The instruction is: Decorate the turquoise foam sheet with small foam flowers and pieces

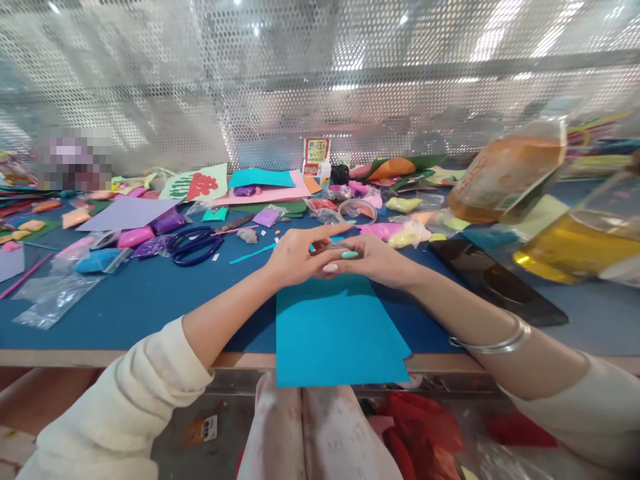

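My left hand [299,255] and my right hand [374,259] meet above the far end of a sheet of bright blue paper [335,333]. The thumbs lie close together and the fingers curl inward. A small greyish bit shows between them, but I cannot make out what it is. My left index finger points to the right over the other fingers. The blue paper lies flat, its near end sticking out past the table edge, with a notch at its right corner. A thin blue paper strip [253,254] lies left of my left hand.
Dark blue scissors [196,245] and bags of coloured clay [136,237] lie to the left. A tape roll [357,204] sits behind my hands. At right are a black phone-like slab [495,280] and bottles of orange drink [510,167] and yellow liquid [570,243]. Perforated metal [270,80] stands behind.
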A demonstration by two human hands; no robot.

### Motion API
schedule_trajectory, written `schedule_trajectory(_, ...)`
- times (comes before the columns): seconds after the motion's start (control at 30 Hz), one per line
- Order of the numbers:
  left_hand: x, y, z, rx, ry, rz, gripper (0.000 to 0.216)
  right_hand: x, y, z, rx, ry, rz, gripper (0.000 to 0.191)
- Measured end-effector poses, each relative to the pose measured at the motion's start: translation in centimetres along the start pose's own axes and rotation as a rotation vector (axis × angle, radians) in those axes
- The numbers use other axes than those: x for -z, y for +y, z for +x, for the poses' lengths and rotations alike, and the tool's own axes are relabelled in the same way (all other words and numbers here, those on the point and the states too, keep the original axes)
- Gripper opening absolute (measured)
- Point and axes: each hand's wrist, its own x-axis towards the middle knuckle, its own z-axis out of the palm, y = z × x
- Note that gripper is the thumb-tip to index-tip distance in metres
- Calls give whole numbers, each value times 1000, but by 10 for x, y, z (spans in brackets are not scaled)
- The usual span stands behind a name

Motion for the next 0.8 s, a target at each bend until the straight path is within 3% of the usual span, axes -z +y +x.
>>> schedule_trajectory(0.17, 1, 4, 0, -37, -21, 118, 31, 1, -5, -2, -74, -63, 166, 25)
schedule_trajectory(0.5, 10, 0, 1, 49, 120, 143, 24, 6, 5, -1, -88, -139, 191, 29)
schedule_trajectory(0.67, 11, 0, -1, 63, 140, 110, 40, 6, 5, -2, -32, -105, 205, 37)
schedule_trajectory(0.8, 9, 1, -4, -54, 87, 208, 51, 5, 4, -3, 31, -197, 251, 53)
